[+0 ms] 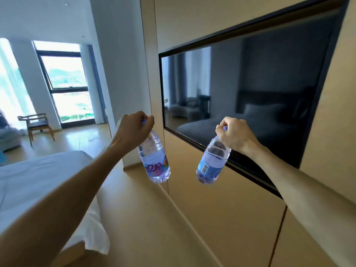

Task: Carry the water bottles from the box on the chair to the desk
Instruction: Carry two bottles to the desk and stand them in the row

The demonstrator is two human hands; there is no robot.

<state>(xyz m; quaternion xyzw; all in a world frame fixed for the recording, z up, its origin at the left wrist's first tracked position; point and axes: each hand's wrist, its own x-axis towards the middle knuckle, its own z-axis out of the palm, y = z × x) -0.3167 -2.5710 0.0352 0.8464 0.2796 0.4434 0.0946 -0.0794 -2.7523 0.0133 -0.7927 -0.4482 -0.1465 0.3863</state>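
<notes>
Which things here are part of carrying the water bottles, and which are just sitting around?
Part of the job:
left hand gripping the left bottle by its cap
right hand gripping the right bottle by its cap

Just there:
wall television
bed
wooden chair by the window

Both arms outstretched; left hand (134, 128) and right hand (236, 134) fingers curled tight.
</notes>
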